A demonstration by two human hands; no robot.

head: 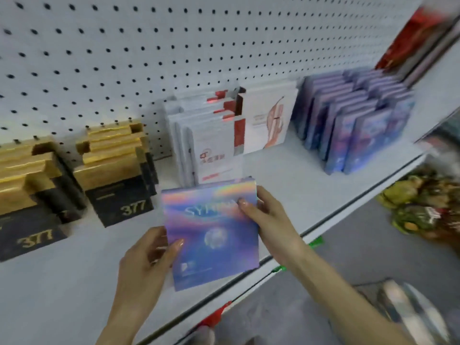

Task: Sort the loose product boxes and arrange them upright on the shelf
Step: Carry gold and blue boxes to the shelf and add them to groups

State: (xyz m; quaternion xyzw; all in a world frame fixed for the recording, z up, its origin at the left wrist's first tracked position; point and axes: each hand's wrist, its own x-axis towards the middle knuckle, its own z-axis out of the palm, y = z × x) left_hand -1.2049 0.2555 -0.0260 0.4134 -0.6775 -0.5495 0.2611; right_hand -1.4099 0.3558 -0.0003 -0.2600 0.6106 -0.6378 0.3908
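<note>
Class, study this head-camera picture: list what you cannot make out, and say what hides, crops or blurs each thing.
All in the head view:
1. Title on the iridescent box: the right hand covers its last letters.
2. The box's left edge: partly behind the left hand.
3. Red packages, top right: blurred and cut by the edge.
4. Black-and-gold boxes: leftmost cropped by the left edge.
5. White boxes' print: too blurred to read.

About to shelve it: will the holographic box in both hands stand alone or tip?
Likely stiff: the holographic box looks flat between left hand and right hand. Glossy, so perhaps slippery. Thin, so may tip unless leaned on the purple row.
</note>
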